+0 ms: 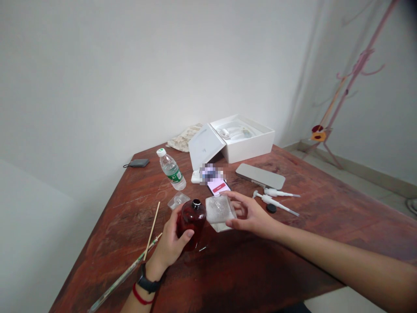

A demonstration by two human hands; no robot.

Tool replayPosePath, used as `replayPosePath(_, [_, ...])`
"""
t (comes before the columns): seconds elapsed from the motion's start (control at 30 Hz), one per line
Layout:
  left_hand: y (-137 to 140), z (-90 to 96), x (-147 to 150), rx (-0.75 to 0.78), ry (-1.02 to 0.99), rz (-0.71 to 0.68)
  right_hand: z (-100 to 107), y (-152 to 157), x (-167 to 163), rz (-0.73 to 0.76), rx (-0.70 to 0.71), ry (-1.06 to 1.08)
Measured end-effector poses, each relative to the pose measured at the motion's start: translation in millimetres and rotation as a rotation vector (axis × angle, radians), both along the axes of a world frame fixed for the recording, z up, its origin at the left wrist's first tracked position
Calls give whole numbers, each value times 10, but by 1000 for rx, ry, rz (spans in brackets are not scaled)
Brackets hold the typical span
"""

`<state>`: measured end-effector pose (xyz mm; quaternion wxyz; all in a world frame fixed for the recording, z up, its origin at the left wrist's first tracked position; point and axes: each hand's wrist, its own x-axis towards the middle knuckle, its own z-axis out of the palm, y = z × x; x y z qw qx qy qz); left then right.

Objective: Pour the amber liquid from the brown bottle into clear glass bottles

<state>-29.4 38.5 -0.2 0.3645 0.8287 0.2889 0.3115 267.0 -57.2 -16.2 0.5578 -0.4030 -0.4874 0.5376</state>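
My left hand (174,238) is wrapped around a dark red-brown bottle (193,221), which stands on the table with its narrow black-rimmed mouth uncovered. Just right of the bottle, my right hand (249,215) grips a clear squarish container (220,209) by its right side, thumb below and fingers behind. Its inside looks whitish and speckled; I cannot tell what it holds. Below it, a pale flat thing (221,227) shows only in part. Behind the bottle lies a small clear plastic piece (178,201).
Behind my hands are a water bottle (172,171), a lit phone (219,187) and an open white box (249,148). Two white pump heads (276,203), a black cap (271,208) and a silver case (259,175) lie right. Chopsticks (152,230) lie left, near a grey device (138,163).
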Motion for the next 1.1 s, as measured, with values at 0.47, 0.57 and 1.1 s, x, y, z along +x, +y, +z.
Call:
replayPosePath(0.47, [2,1,5,-15,6,-11,2,-10,-6,-2,10,9])
replayPosePath(0.57, [2,-2,6,-9,8,-10,-11,-6,-14,-4,14,13])
replayPosePath(1.1, [4,3,-16,13,28,-5,5,-7,-4,10,-9,9])
